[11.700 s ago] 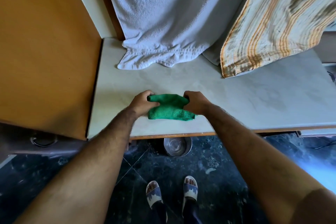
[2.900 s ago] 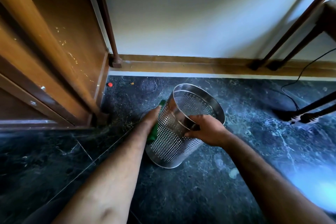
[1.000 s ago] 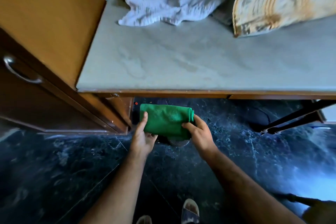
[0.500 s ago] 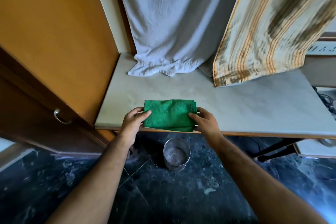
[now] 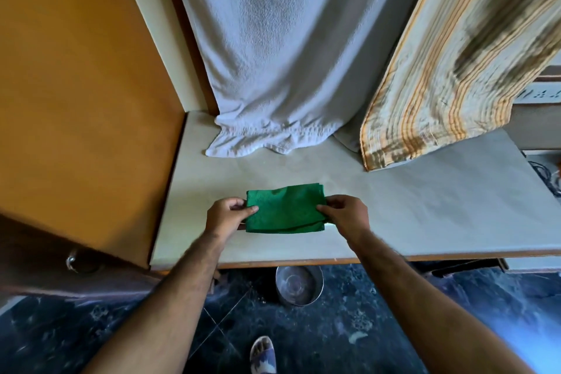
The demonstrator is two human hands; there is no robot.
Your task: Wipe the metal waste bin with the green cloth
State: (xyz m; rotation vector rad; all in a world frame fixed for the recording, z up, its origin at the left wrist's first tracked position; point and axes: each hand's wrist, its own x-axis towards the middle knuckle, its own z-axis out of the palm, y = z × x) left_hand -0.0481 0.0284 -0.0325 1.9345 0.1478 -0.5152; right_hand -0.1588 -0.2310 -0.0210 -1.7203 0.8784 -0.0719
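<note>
A folded green cloth (image 5: 283, 209) lies flat over the pale tabletop (image 5: 425, 206), near its front edge. My left hand (image 5: 226, 215) pinches the cloth's left edge and my right hand (image 5: 346, 214) pinches its right edge. The metal waste bin (image 5: 299, 285) stands upright on the dark floor under the table's front edge; only its open rim and inside show, its back part hidden by the table.
A white towel (image 5: 273, 70) and a striped orange cloth (image 5: 449, 70) hang down onto the back of the table. An orange-brown cabinet (image 5: 76, 100) borders the table on the left. Cables (image 5: 546, 173) lie at the far right. A sandalled foot (image 5: 262, 355) is on the floor.
I have stood up from the floor with the cloth held in both hands and brought it from below the table edge onto the tabletop. The bin stays on the floor.
</note>
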